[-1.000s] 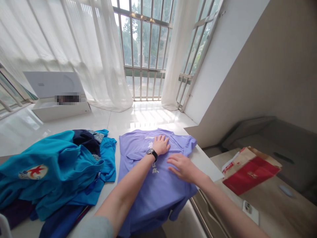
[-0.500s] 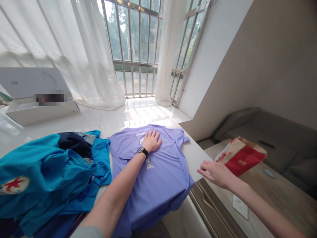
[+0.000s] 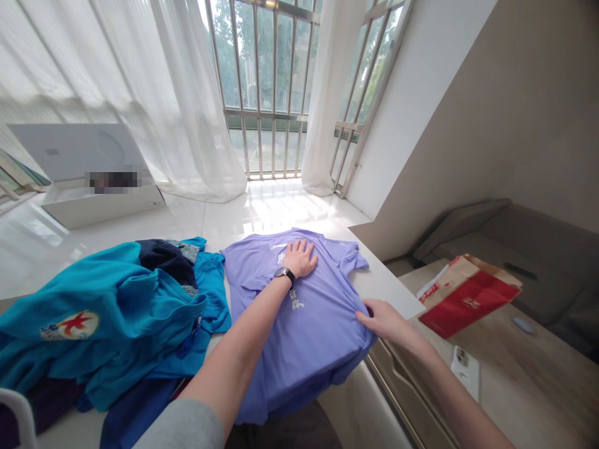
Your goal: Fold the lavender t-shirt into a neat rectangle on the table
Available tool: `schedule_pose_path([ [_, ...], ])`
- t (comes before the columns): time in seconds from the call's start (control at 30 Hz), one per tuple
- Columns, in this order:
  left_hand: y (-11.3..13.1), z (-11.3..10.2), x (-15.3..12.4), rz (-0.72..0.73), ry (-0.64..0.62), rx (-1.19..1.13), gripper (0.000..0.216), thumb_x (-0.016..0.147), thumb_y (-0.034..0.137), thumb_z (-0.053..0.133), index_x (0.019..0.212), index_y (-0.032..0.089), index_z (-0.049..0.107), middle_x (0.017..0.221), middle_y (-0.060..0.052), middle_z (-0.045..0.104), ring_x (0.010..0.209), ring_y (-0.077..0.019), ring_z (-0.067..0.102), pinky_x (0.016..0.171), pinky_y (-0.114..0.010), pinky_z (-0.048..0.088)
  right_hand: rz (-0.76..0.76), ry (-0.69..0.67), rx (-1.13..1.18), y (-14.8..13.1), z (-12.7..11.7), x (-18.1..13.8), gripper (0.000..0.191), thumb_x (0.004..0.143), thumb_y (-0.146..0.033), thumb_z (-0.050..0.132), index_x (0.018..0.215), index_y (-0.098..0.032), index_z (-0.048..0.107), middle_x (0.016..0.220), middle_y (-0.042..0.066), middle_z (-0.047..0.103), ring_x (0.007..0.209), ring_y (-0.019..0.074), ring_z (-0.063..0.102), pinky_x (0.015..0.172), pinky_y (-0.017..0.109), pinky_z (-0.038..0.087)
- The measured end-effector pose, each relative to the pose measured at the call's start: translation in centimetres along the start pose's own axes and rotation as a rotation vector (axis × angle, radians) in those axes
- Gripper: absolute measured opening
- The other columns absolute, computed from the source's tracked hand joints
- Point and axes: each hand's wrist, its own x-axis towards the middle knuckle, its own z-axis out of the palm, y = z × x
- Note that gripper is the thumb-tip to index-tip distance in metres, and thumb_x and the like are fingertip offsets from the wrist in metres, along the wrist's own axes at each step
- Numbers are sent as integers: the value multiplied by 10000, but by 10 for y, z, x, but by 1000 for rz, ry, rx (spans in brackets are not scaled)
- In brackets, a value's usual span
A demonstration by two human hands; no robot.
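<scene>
pressing purple shirt [image 3: 304, 324] flat — left hand [image 3: 301, 258] | right hand [image 3: 381, 318] at hem

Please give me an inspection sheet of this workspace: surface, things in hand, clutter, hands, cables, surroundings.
Surface: white table, glossy, mostly covered with clothes.
Things in hand: purple T-shirt lies flat with white lettering up; its lower hem hangs over the near edge.
Clutter: pile of blue garments beside the shirt; red paper bag and phone on the lower wooden surface.
Hands: left hand, flat on the shirt's chest, wristwatch on; right hand at the shirt's right edge, whether it pinches the cloth cannot be told.
Cables: nothing seen.
Surroundings: barred window, white curtains, open white box.
</scene>
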Motion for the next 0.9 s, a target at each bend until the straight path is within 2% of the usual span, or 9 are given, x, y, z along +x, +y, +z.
schedule_pose_path([
  [0.1, 0, 0, 0, -2, 1, -10, 593, 981, 512, 291, 1491, 226, 391, 1567, -105, 367, 1454, -305, 259, 1188, -525, 157, 62, 74, 135, 23, -2, -9, 29, 671, -252, 503, 686, -227, 499, 661, -16, 601, 653, 174, 562, 606, 261, 395],
  [0.3, -1, 0, 0, -4, 9, -17, 585, 979, 514, 302, 1483, 233, 402, 1559, -98, 379, 1446, -298, 271, 1187, -517, 168, 137, 167, 340, 72, 5, -41, 156, 576, -284, 482, 727, -249, 465, 624, -43, 527, 620, 167, 517, 586, 266, 397],
  [0.43, 0, 1, 1, -8, 15, -24, 583, 978, 514, 309, 1480, 234, 409, 1559, -98, 379, 1447, -301, 267, 1187, -523, 161, 212, 99, 535, 89, 22, -73, 190, 532, -310, 511, 714, -259, 494, 626, -14, 569, 613, 192, 549, 594, 298, 434],
  [0.57, -1, 3, 1, -5, 12, -30, 587, 978, 518, 313, 1483, 233, 405, 1566, -98, 368, 1451, -310, 256, 1187, -529, 154, 268, 4, 906, 88, 50, -109, 192, 560, -308, 599, 746, -262, 579, 720, 26, 669, 695, 231, 635, 676, 338, 499],
  [0.63, -2, 3, 2, 0, 10, -31, 586, 979, 517, 314, 1483, 231, 404, 1566, -101, 369, 1451, -312, 257, 1186, -529, 153, 341, 4, 1057, 85, 65, -128, 181, 587, -317, 640, 758, -260, 631, 731, 22, 685, 654, 215, 635, 631, 319, 498],
  [0.7, -2, 3, 2, 4, 10, -33, 584, 981, 513, 318, 1482, 225, 405, 1563, -108, 372, 1448, -314, 262, 1184, -532, 155, 446, 64, 1173, 84, 77, -146, 203, 609, -355, 692, 778, -245, 672, 737, 15, 703, 608, 191, 631, 583, 289, 489],
  [0.8, -2, 4, 2, 4, 16, -40, 579, 984, 507, 329, 1478, 217, 409, 1557, -117, 379, 1443, -317, 272, 1180, -536, 159, 613, 249, 1282, 88, 90, -164, 325, 615, -422, 762, 874, -236, 701, 765, 8, 737, 620, 176, 658, 600, 263, 509],
  [0.83, -2, 4, 2, 3, 18, -42, 575, 984, 505, 336, 1475, 216, 412, 1555, -117, 383, 1442, -317, 275, 1179, -535, 162, 650, 301, 1284, 91, 93, -166, 352, 611, -436, 771, 895, -241, 700, 769, 7, 744, 635, 179, 669, 616, 265, 521],
  [0.9, -2, 3, 2, 2, 26, -48, 562, 982, 499, 357, 1463, 215, 425, 1546, -117, 394, 1436, -316, 284, 1176, -532, 170, 658, 319, 1216, 102, 97, -164, 334, 621, -462, 751, 874, -252, 693, 752, 8, 742, 651, 196, 677, 636, 288, 537],
])
